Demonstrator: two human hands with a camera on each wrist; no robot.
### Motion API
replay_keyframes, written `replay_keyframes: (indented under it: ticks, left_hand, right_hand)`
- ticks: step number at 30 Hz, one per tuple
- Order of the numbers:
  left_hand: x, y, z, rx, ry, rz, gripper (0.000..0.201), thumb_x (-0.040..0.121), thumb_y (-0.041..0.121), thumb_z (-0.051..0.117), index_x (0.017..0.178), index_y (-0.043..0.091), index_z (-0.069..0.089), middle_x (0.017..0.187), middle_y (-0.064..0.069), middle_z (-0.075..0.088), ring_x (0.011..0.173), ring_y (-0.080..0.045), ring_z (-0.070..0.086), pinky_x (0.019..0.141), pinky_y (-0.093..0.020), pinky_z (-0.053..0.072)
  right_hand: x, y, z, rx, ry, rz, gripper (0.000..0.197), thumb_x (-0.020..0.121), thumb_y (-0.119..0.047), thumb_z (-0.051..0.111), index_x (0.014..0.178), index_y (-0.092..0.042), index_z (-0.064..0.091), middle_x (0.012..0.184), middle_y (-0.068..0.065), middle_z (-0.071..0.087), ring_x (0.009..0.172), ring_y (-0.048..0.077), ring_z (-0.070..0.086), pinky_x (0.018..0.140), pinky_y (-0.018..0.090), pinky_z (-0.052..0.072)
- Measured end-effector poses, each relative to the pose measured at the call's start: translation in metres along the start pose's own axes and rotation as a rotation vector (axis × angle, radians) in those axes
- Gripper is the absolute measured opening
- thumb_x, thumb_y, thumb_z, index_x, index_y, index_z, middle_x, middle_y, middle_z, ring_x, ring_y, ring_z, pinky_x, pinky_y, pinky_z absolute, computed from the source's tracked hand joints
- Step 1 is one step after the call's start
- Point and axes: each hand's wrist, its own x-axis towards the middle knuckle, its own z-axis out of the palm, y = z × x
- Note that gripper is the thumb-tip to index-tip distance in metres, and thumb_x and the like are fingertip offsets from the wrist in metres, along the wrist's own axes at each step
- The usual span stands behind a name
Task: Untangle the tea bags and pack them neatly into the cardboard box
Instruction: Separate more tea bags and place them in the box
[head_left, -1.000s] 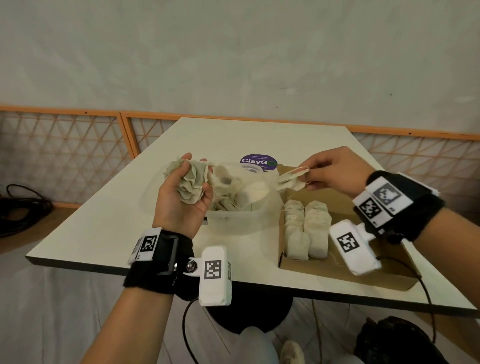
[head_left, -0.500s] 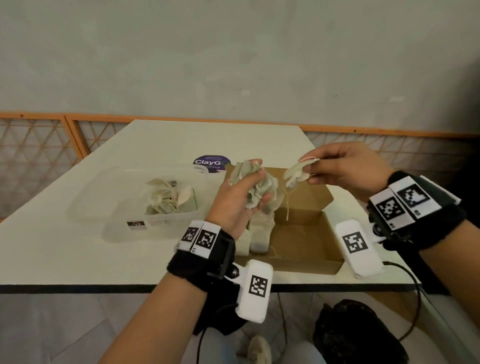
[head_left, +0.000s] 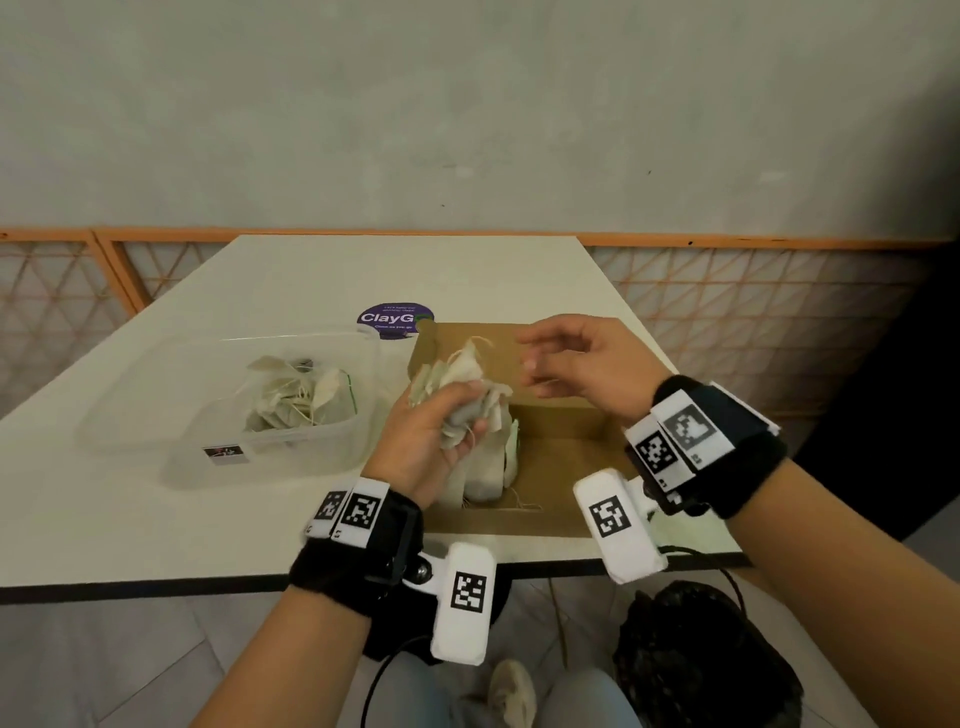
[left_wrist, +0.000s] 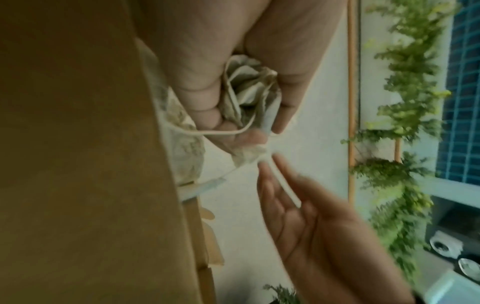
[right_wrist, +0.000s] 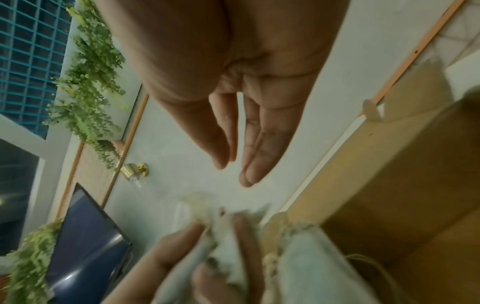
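My left hand (head_left: 457, 415) grips a crumpled clump of tangled tea bags (head_left: 462, 379) with loose strings, held over the left part of the open cardboard box (head_left: 566, 457). Under it, a row of packed tea bags (head_left: 483, 475) stands against the box's left wall. My right hand (head_left: 535, 358) hovers just right of the clump, fingers straight and loosely spread, holding nothing. In the left wrist view a white strip (left_wrist: 283, 185) from the clump (left_wrist: 249, 90) lies across the right hand's fingers (left_wrist: 270, 189). The right wrist view shows straight fingers (right_wrist: 259, 156) above the blurred clump (right_wrist: 228, 236).
A clear plastic container (head_left: 171, 410) with several more loose tea bags (head_left: 301, 400) sits left of the box on the white table (head_left: 363, 270). A purple round sticker (head_left: 395, 319) lies behind them. A black bag (head_left: 701, 660) is on the floor below the table's near edge.
My left hand has brought the clump lower over the box's left side. My right hand has let go of the single tea bag it pinched and now has straight fingers.
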Motion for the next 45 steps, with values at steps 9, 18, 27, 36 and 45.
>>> replay_keyframes:
  ticks: [9, 18, 27, 36, 45]
  left_hand:
    - [-0.016, 0.009, 0.0, -0.16, -0.082, -0.097, 0.011, 0.074, 0.011, 0.054, 0.078, 0.007, 0.064, 0.082, -0.009, 0.067, 0.073, -0.02, 0.07, 0.046, -0.014, 0.047]
    - [-0.018, 0.009, 0.002, -0.214, -0.079, -0.037, 0.025, 0.074, 0.012, 0.052, 0.061, 0.013, 0.073, 0.083, -0.005, 0.071, 0.075, -0.018, 0.07, 0.05, -0.015, 0.048]
    - [-0.016, 0.013, -0.003, -0.398, -0.049, 0.026, 0.014, 0.078, 0.014, 0.055, 0.073, 0.01, 0.068, 0.083, -0.012, 0.071, 0.076, -0.018, 0.069, 0.055, -0.015, 0.051]
    - [-0.014, 0.011, -0.005, -0.428, -0.036, 0.041, 0.018, 0.077, 0.014, 0.056, 0.07, 0.009, 0.071, 0.083, -0.01, 0.072, 0.077, -0.019, 0.07, 0.058, -0.016, 0.052]
    - [-0.012, 0.009, -0.008, -0.393, -0.048, 0.036, 0.01, 0.078, 0.014, 0.057, 0.085, 0.008, 0.061, 0.09, -0.008, 0.067, 0.08, -0.018, 0.07, 0.058, -0.017, 0.052]
  right_hand:
    - [-0.037, 0.051, 0.011, -0.225, -0.15, 0.03, 0.068, 0.074, -0.006, 0.074, 0.124, -0.039, 0.041, 0.121, -0.013, 0.052, 0.084, 0.018, 0.068, 0.081, 0.026, 0.054]
    - [-0.032, 0.068, 0.02, -0.389, -0.031, -0.133, 0.021, 0.076, -0.017, 0.073, 0.081, -0.034, 0.062, 0.088, -0.008, 0.056, 0.072, 0.01, 0.049, 0.07, 0.017, 0.04]
    - [-0.03, 0.064, 0.01, 0.152, 0.217, -0.094, 0.002, 0.09, -0.009, 0.056, 0.09, -0.011, 0.057, 0.056, -0.002, 0.064, 0.047, 0.004, 0.055, 0.042, 0.015, 0.04]
    - [-0.028, 0.062, 0.034, -0.05, -0.129, 0.154, 0.005, 0.083, -0.006, 0.065, 0.085, -0.01, 0.063, 0.055, -0.005, 0.066, 0.048, 0.002, 0.058, 0.043, 0.012, 0.041]
    - [-0.02, 0.054, 0.051, -0.058, -0.098, 0.265, 0.011, 0.082, -0.003, 0.066, 0.091, -0.006, 0.06, 0.063, 0.006, 0.061, 0.042, 0.001, 0.054, 0.04, 0.012, 0.04]
